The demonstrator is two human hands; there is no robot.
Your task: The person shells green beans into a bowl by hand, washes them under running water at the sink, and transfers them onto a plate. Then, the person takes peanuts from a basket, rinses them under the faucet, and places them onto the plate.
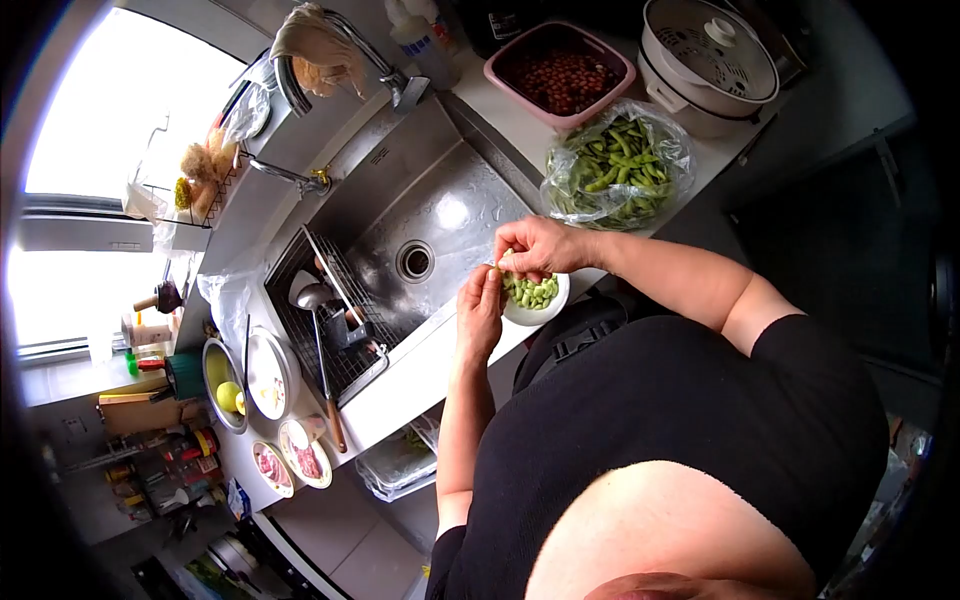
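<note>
My left hand [481,304] and my right hand [543,248] meet at their fingertips above the counter's front edge by the sink. Both are closed in a pinch on a green edamame pod [507,256], which the fingers mostly cover. Just below them, a white bowl [561,300] holds shelled green beans [532,292]; my right hand hides part of its rim. Beyond my right forearm, a clear plastic bag [684,165] lies open, full of unshelled pods [625,165].
Ahead is a steel sink [455,215] with a drying rack [345,260] and ladle [313,297] at its left. A pink basin [490,72] of reddish-brown items and a white lidded pot [715,70] stand back right. Plates of raw meat [305,460] sit at left.
</note>
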